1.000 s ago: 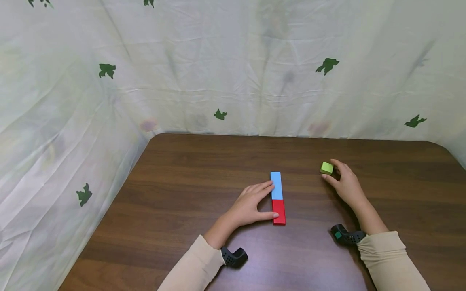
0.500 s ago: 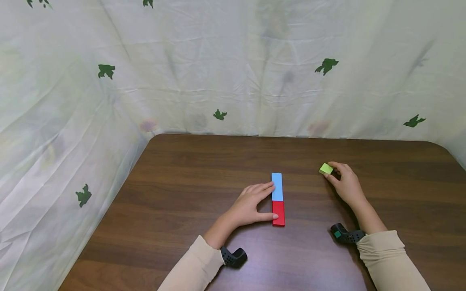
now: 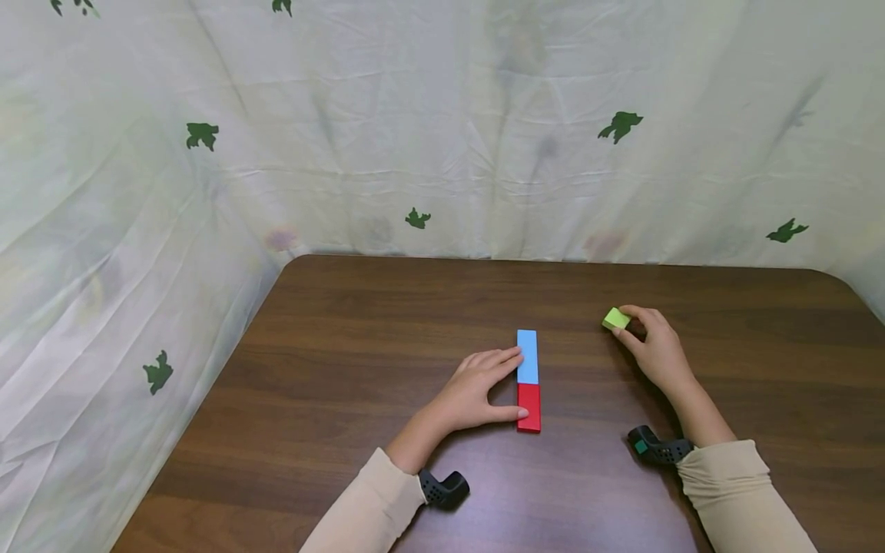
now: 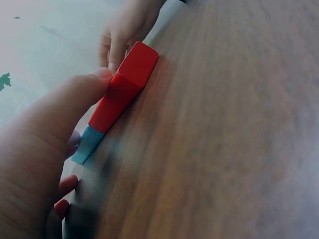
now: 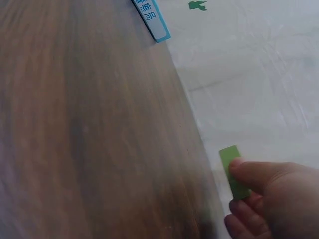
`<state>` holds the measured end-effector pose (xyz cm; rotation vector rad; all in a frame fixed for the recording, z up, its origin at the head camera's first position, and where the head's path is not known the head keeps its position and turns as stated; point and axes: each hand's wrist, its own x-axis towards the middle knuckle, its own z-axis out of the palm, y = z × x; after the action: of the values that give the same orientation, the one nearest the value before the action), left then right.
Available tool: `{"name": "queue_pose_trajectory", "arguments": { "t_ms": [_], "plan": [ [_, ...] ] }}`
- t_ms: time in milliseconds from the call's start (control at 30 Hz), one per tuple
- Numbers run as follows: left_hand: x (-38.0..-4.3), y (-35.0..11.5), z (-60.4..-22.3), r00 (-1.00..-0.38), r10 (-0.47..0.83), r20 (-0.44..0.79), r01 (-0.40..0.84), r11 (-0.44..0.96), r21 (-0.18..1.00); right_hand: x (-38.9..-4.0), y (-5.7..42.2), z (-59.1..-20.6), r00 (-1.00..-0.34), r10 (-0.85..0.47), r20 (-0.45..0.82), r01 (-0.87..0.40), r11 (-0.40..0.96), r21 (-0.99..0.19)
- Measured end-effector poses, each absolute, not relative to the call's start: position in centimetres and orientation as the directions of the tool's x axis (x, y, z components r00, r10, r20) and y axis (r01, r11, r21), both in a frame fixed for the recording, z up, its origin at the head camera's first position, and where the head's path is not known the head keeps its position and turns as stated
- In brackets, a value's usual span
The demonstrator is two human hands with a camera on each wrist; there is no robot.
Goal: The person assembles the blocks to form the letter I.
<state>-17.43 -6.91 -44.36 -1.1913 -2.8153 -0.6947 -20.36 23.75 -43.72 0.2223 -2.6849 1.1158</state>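
Observation:
My left hand (image 3: 473,390) lies at the left side of two blocks set end to end in a line on the table. Its fingertips touch the blue block (image 3: 528,365) at the far end, and its thumb touches the red block (image 3: 529,415) at the near end. The thumb shows against the red block (image 4: 137,67) in the left wrist view. Farther right, my right hand (image 3: 658,349) pinches a small green block (image 3: 614,318) between thumb and fingers. In the right wrist view the thumb lies on the green block's face (image 5: 230,155); printed characters mark the blue block's side (image 5: 151,19).
A brown wooden table (image 3: 359,322) lies under both hands. Behind it and along its left side hangs a pale cloth (image 3: 332,153) with green leaf shapes. A black wrist device (image 3: 445,490) sits at the left cuff, another black device (image 3: 657,447) at the right.
The green block has turned in my right hand's fingers and shifted slightly left. The blue and red blocks have slid a little toward me. My left hand has barely moved.

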Motion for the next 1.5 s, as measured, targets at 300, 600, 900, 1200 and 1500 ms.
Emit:
{"name": "queue_pose_trajectory", "arguments": {
  "t_ms": [300, 600, 900, 1200, 1500],
  "plan": [
    [-17.4, -6.9, -44.3, -0.719, 0.674, 0.17, 0.674, 0.617, 0.407, -20.5, 22.8, -42.6, -0.937, -0.077, 0.34, -0.302, 0.668, -0.68],
    [-17.4, -6.8, -44.1, -0.721, 0.673, 0.164, 0.669, 0.616, 0.417, -21.0, 21.6, -41.2, -0.923, -0.096, 0.372, -0.346, 0.632, -0.694],
    [-17.4, -6.8, -44.1, -0.725, 0.671, 0.154, 0.664, 0.621, 0.417, -21.9, 20.1, -39.7, -0.912, -0.116, 0.393, -0.38, 0.599, -0.705],
    [-17.4, -6.8, -44.2, -0.722, 0.673, 0.161, 0.668, 0.619, 0.412, -22.8, 18.5, -39.4, -0.914, -0.144, 0.379, -0.39, 0.571, -0.722],
    [-17.4, -6.8, -44.2, -0.725, 0.671, 0.155, 0.664, 0.622, 0.414, -23.6, 17.2, -40.1, -0.901, -0.181, 0.394, -0.425, 0.549, -0.72]
  ]
}}
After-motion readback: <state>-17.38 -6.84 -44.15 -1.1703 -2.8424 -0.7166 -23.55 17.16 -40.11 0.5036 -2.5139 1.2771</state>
